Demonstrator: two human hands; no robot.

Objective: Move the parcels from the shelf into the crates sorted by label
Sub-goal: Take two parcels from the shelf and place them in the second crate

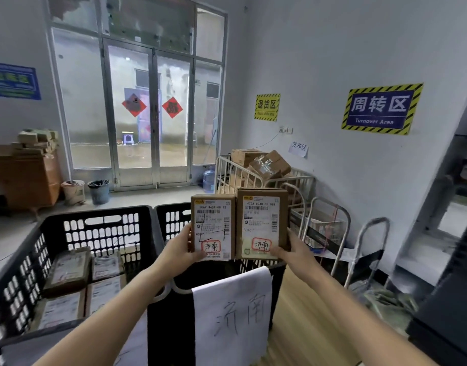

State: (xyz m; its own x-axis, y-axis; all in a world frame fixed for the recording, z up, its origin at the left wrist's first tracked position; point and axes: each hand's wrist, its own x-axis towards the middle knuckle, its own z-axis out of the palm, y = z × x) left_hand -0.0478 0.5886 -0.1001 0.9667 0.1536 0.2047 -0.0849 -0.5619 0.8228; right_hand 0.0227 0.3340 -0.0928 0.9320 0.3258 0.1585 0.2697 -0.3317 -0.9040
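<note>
I hold two small cardboard parcels upright, side by side, above a black crate. My left hand (177,247) grips the left parcel (213,225) at its lower left edge. My right hand (295,251) grips the right parcel (261,223) at its lower right corner. Both white labels carry the same handwritten word circled in red. Below them stands the right black crate (174,294), with a white paper sign (235,313) showing those same characters hung over its near rim. The left black crate (100,228) holds several labelled parcels (68,270).
A white metal cage cart (253,175) with cardboard boxes stands behind the crates. Trolley frames (369,249) stand at the right by the wall. A dark shelf edge (451,299) fills the far right. Two bins (99,191) and a water bottle sit by the glass doors.
</note>
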